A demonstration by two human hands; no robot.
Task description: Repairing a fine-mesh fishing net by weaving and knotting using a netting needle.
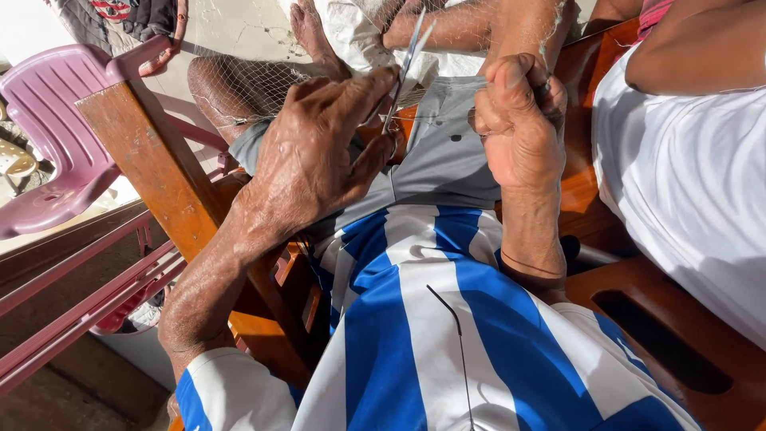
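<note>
Off beyond my left wrist stands a pink plastic chair (48,144), well apart from my fingers, and nearer in a wooden armrest (152,175) slants under my left forearm. My left hand (319,148) is curled, thumb and fingertips pinched on a thin netting needle (403,68). The needle is a slim flat sliver; its long axis runs nearly upright in my view, tilted a little to the right, its tip pointing up and away from me, its lower end caught between my thumb and forefinger. Most of its length rises clear above my knuckles.

Fine pale net (255,80) spreads over my knee, just past my left fingertips, and stretches across to my right side. My grey shorts (443,152) lie below the gap between both hands.

My right hand (519,120) is clenched into a fist, gripping a bunch of the net's threads; the needle stands just beside it, to its left, not touching. Right of that fist sits a person in a white shirt (686,183), close against the wooden bench (662,319).
</note>
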